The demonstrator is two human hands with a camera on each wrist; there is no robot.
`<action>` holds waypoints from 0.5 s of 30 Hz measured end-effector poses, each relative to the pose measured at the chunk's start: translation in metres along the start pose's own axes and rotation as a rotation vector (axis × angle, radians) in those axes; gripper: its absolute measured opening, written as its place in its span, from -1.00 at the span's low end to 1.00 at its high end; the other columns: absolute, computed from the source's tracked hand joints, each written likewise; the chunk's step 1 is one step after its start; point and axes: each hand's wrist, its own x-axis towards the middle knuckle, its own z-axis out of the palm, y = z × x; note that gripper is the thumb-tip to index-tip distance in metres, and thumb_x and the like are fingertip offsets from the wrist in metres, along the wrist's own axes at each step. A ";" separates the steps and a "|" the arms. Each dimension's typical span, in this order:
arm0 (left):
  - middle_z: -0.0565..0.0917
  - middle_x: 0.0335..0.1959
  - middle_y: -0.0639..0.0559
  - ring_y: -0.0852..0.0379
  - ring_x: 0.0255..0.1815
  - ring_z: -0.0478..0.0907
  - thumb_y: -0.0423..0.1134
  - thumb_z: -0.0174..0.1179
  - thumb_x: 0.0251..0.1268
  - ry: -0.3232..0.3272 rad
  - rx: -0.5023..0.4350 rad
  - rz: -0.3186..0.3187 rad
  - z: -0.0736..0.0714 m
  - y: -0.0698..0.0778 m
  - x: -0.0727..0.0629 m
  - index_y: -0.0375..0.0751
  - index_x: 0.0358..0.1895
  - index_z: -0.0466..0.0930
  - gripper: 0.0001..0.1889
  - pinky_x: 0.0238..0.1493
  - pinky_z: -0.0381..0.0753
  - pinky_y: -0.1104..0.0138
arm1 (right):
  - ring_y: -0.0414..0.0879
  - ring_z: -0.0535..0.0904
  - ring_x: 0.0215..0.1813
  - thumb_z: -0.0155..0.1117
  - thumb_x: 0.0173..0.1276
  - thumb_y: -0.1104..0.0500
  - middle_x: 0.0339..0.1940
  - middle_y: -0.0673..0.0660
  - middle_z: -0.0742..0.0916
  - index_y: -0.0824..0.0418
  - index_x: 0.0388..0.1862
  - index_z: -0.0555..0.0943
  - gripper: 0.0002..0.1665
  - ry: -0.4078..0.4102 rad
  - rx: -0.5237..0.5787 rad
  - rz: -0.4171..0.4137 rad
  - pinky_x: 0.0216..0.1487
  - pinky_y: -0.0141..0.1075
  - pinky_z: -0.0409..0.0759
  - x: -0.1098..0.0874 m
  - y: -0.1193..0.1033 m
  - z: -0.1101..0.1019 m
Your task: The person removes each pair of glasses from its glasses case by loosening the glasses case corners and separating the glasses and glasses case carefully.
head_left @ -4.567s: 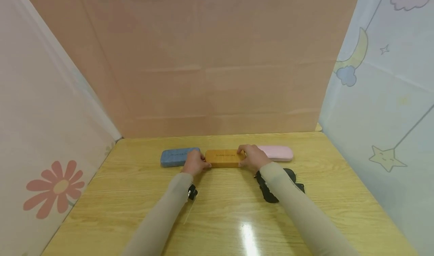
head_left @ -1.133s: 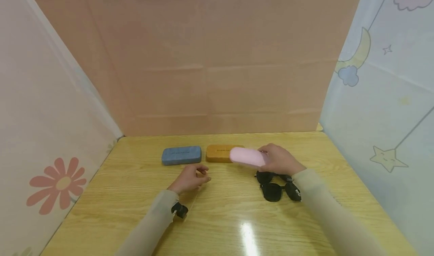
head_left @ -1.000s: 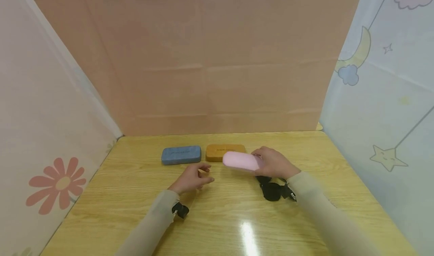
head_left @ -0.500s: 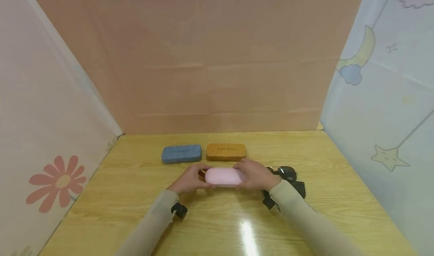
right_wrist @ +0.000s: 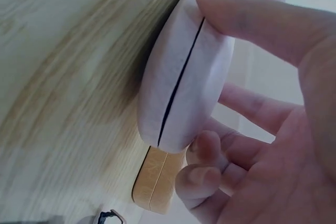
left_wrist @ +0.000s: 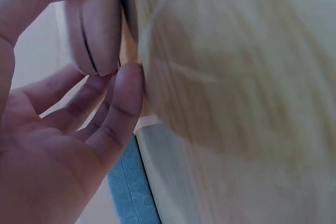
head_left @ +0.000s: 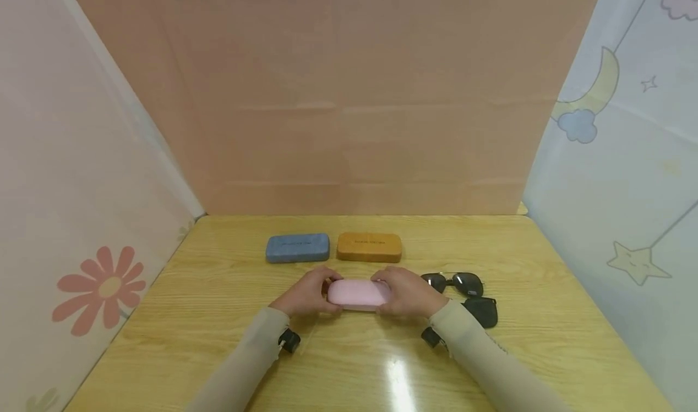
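A pink glasses case (head_left: pixel 358 292) lies crosswise near the middle of the table, held at both ends. My left hand (head_left: pixel 309 293) grips its left end between thumb and fingers. At the right end my right hand (head_left: pixel 411 293) does the same, with its thumb right at the seam in the right wrist view. That view shows the pink case (right_wrist: pixel 184 77) with its lid closed, a thin dark line along the seam. Behind the hands lie a blue glasses case (head_left: pixel 297 248) and an orange glasses case (head_left: pixel 369 247), side by side, both closed.
Dark aviator sunglasses (head_left: pixel 468 283) lie to the right of my right hand. In front of them, a second dark pair (head_left: pixel 482 312) is partly hidden by my right wrist and sleeve. A tan backdrop (head_left: pixel 349 127) stands along the table's far edge.
My right hand has carried the pink case from the back right to the front middle, and my left hand has taken its other end. Earlier both hands were at the orange case.
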 end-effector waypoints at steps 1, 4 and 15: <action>0.59 -0.05 0.07 0.14 -0.17 0.49 -0.17 0.58 -0.03 0.000 0.009 0.007 0.000 0.000 0.001 -0.18 0.12 0.59 -0.41 -0.11 0.57 0.28 | -0.09 0.58 -0.09 0.64 -0.06 0.05 -0.03 0.07 0.72 0.19 0.12 0.64 -0.29 0.005 -0.003 -0.010 -0.04 -0.11 0.57 0.000 0.001 0.000; 0.60 -0.04 0.06 0.15 -0.17 0.49 -0.21 0.59 -0.06 0.006 0.028 0.023 0.000 0.001 0.003 -0.19 0.15 0.56 -0.37 -0.12 0.57 0.28 | -0.09 0.59 -0.08 0.64 -0.04 0.05 0.00 0.08 0.73 0.18 0.13 0.64 -0.30 0.018 -0.013 -0.037 -0.05 -0.12 0.57 0.000 0.003 0.000; 0.60 0.00 -0.02 0.17 -0.21 0.54 -0.17 0.62 -0.09 0.004 0.031 0.010 0.000 0.002 0.005 -0.23 0.21 0.46 -0.26 -0.14 0.59 0.27 | -0.11 0.59 -0.02 0.54 0.09 0.01 0.08 0.05 0.73 0.09 0.19 0.64 -0.36 0.009 0.004 -0.050 -0.01 -0.14 0.55 -0.005 0.005 -0.001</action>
